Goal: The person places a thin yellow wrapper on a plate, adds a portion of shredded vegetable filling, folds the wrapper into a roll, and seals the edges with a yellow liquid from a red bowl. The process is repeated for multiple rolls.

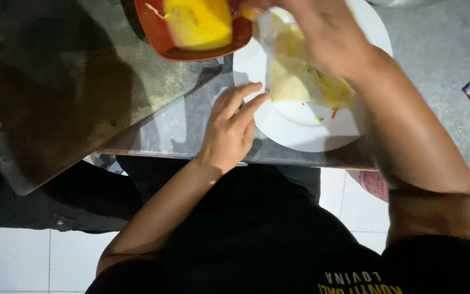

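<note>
At twelve o'clock on the grey stone counter (441, 49), a pale folded flatbread (300, 81) is being pressed on the round white plate (300, 130) by the right hand (327, 38), fingers closed upon it; the left hand (229, 128), fingers spread, is being rested against the plate's nine o'clock edge.

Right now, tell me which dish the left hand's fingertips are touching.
The white plate: the left hand rests its fingertips on its near rim. The red bowl sits farther back, untouched by that hand.

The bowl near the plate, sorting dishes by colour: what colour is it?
Red bowl, seen in the head view.
</note>
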